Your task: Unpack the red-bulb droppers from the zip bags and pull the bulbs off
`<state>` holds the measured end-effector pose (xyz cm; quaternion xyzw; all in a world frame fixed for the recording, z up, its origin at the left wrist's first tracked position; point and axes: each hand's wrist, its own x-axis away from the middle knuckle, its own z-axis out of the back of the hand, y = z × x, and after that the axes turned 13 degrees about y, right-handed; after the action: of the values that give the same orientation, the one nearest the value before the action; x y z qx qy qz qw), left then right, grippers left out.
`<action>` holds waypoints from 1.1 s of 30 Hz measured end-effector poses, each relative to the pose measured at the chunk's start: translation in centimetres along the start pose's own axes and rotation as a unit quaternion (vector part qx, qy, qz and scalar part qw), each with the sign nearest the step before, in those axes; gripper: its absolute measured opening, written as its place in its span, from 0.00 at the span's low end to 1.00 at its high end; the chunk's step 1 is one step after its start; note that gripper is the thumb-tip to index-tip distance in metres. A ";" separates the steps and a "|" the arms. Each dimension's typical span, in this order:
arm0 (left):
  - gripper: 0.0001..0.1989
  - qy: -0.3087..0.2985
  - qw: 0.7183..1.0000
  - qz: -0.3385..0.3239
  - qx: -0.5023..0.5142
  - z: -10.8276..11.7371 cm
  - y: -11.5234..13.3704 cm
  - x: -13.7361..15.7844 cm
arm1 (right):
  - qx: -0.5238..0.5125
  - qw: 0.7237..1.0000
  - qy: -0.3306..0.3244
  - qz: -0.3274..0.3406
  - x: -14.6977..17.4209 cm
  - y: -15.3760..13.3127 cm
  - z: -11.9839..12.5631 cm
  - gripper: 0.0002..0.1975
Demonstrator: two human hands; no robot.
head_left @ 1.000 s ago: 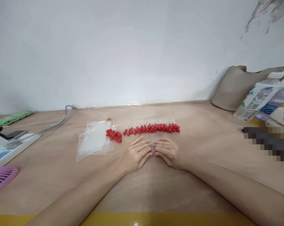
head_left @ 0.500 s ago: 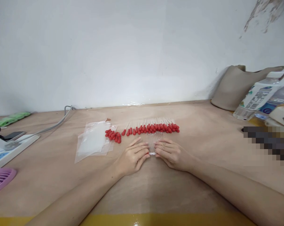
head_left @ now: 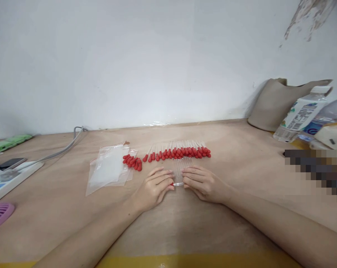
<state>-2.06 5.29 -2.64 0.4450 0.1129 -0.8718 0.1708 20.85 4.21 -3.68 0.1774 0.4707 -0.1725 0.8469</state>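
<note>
Between my hands, low over the table, lies a clear glass tube (head_left: 178, 184) set crosswise, with a bit of red rubber bulb (head_left: 172, 184) at its left end. My left hand (head_left: 156, 186) is closed on the bulb, most of which its fingers cover. At the tube's right part, my right hand (head_left: 199, 182) pinches the glass. Several loose glass tubes (head_left: 181, 165) lie side by side just beyond my fingers. Behind them runs a row of glass droppers with red bulbs (head_left: 182, 152), bulbs facing me. A small pile of loose red bulbs (head_left: 132, 162) sits to the left.
Clear zip bags (head_left: 105, 169) lie left of the bulbs. Farther left are a power strip (head_left: 31, 171), its grey cable (head_left: 65, 149) and a purple slotted object (head_left: 1, 215). On the right stand a plastic bottle (head_left: 301, 115) and a beige container (head_left: 265, 106). A wall rises behind.
The view has shifted slightly. The gap between my hands has widened a little, showing more of the tube and the red bulb's end. Both hands keep their grip.
</note>
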 end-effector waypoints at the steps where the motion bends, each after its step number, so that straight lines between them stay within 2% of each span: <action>1: 0.06 0.007 1.000 0.008 -0.007 0.3 -0.3 0.1 | 0.005 1.000 0.009 -0.008 0.1 0.2 0.1 0.07; 4: 0.05 0.043 0.996 0.054 -0.059 1.4 -1.7 0.6 | 0.054 0.994 0.026 -0.089 0.3 1.0 0.5 0.07; 7: 0.06 0.066 0.984 0.115 -0.122 2.8 -3.3 0.8 | 0.147 0.973 0.013 -0.177 0.4 1.6 0.7 0.09; 12: 0.12 0.061 0.940 0.269 -0.199 4.6 -6.0 0.9 | 0.222 0.946 -0.013 -0.234 0.7 1.9 0.5 0.10; 15: 0.14 0.044 0.919 0.321 -0.226 5.4 -6.9 0.9 | 0.246 0.933 -0.031 -0.260 0.8 1.9 0.4 0.08; 22: 0.10 0.017 0.918 0.338 -0.206 5.0 -7.1 1.4 | 0.252 0.926 -0.043 -0.276 0.7 1.8 0.5 0.08; 29: 0.09 -0.048 0.930 0.295 -0.213 4.8 -7.3 1.6 | 0.236 0.934 -0.039 -0.265 0.9 1.6 0.3 0.08; 33: 0.10 -0.036 0.933 0.275 -0.228 4.9 -7.1 1.5 | 0.234 0.937 -0.044 -0.254 1.0 1.3 0.1 0.08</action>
<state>-9.31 9.81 -0.70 0.3760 0.1758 -0.7572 0.5044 21.98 5.22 -4.30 0.2367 0.4085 -0.4950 0.7294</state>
